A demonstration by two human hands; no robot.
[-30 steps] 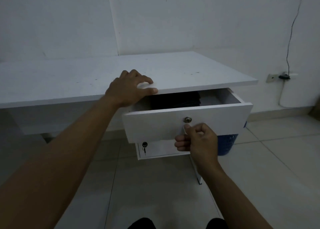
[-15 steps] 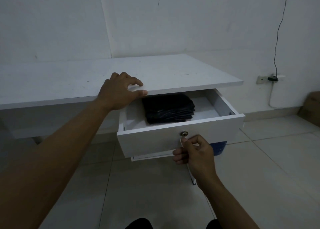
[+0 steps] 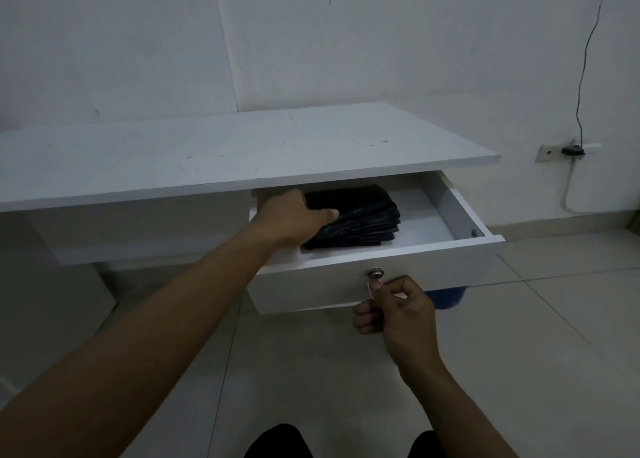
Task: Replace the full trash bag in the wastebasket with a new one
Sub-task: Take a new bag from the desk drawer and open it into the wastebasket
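Note:
A stack of folded black trash bags lies in the open white drawer under the desk top. My left hand reaches into the drawer and grips the stack's left side, thumb on top, fingers hidden behind it. My right hand is below the drawer front, pinching the small key that hangs from the round metal lock. A sliver of the blue wastebasket shows under the drawer's right end; the drawer hides most of it.
The white desk stands against a white wall. A wall socket with a plug and a black cable is at the right. The floor is pale tile. My dark shoe tips show at the bottom edge.
The drawer has slid further out. My left hand left the desk edge and went into the drawer onto the black bags. My right hand stays at the key.

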